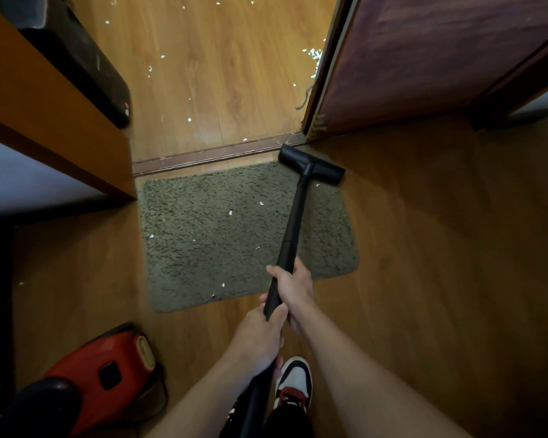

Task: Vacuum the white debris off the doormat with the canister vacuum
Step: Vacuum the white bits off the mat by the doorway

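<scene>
A shaggy olive doormat (pixel 203 248) lies on the wood floor in front of a door threshold. A few white debris bits (pixel 230 213) are scattered over its pile. The black vacuum wand (pixel 293 226) runs from my hands to a T-shaped floor nozzle (pixel 310 164) resting at the mat's far right corner. My right hand (pixel 293 287) grips the wand higher up, and my left hand (pixel 260 336) grips it just below. The red canister vacuum (pixel 108 371) sits on the floor at the lower left.
An open dark door (pixel 424 58) stands at the upper right, a wooden door frame (pixel 60 121) at the left. More white scraps (pixel 314 53) litter the floor beyond the threshold (pixel 209 154). My sneaker (pixel 295 384) is below the hands.
</scene>
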Motion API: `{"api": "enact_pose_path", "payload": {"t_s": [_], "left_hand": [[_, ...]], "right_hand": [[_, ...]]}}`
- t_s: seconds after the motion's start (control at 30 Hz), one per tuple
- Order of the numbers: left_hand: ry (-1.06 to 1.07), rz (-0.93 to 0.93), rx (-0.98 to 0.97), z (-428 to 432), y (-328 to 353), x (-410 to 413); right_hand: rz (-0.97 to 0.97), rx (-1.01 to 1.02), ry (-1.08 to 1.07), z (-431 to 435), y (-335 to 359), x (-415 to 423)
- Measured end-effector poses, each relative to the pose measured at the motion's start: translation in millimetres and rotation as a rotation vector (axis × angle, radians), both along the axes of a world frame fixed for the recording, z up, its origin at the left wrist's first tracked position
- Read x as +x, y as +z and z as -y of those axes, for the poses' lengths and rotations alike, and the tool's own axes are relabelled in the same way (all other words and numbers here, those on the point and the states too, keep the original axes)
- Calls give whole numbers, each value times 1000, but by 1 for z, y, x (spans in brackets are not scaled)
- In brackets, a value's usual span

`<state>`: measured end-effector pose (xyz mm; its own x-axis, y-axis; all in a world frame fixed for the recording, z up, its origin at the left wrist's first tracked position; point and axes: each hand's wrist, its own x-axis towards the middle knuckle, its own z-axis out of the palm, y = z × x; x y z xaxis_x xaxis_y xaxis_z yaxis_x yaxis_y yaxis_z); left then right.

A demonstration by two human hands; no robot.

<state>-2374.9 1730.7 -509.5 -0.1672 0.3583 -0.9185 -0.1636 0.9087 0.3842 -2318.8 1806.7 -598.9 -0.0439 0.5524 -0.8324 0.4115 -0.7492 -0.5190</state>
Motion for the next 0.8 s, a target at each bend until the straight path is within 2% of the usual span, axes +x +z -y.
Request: {"api": "enact_pose_path", "payload": {"t_s": [0.17,0.27,0.4,0.6,0.8], "left_hand": [[10,14,-36,22,6,-6],[34,11,-54,29,7,-12],[36,3,-45,26,0,-20],[58,35,-41,13,-5,-26],[38,97,-47,48,8,-20]], "right_hand": [[8,-64,43,27,0,-11],[10,-69,24,41,-28,-18],[6,-61,14,32,-12,-28],[68,-2,26,17,-31,-34],[49,-56,3,51,12,-19]]}}
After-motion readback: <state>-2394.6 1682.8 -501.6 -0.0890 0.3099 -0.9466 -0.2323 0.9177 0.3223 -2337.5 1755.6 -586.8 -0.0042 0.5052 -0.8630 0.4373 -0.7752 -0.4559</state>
